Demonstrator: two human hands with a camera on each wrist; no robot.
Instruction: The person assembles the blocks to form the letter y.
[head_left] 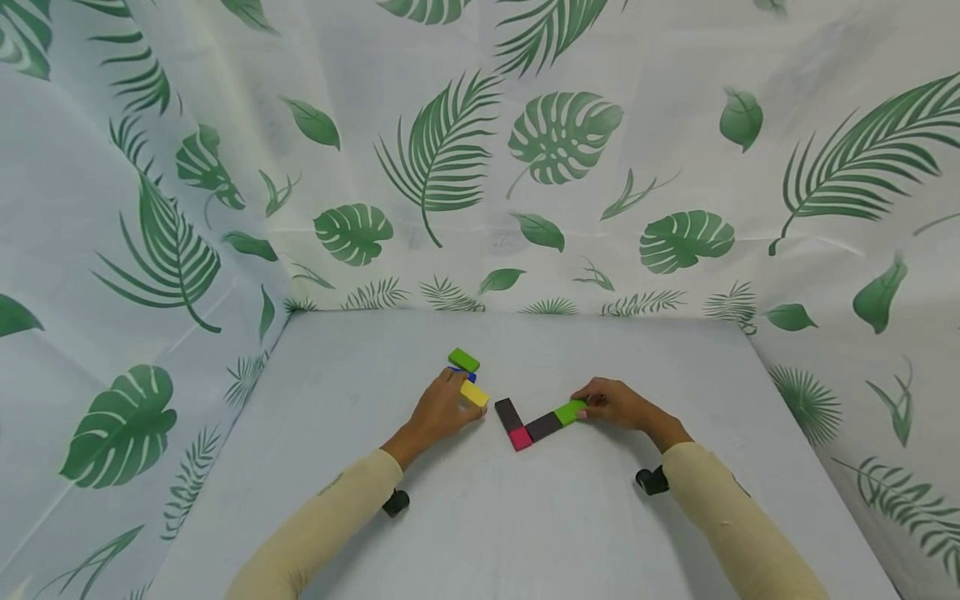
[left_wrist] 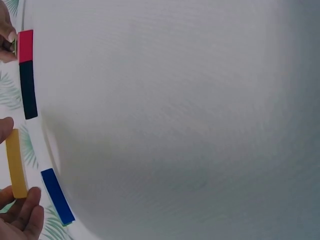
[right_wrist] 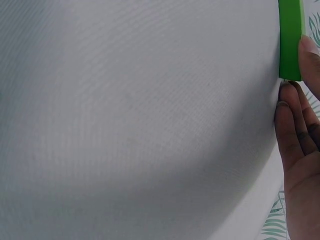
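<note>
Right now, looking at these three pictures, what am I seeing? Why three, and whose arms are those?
No machine here: a person works with bare hands at a grey table inside leaf-print curtains. The big picture comes from a camera on their head; the other two come from cameras strapped to each wrist, so they look odd and close. The left hand pinches a yellow block, beside a blue block and a far green block. The right hand holds a green block at the end of a V of dark and red blocks.
</note>
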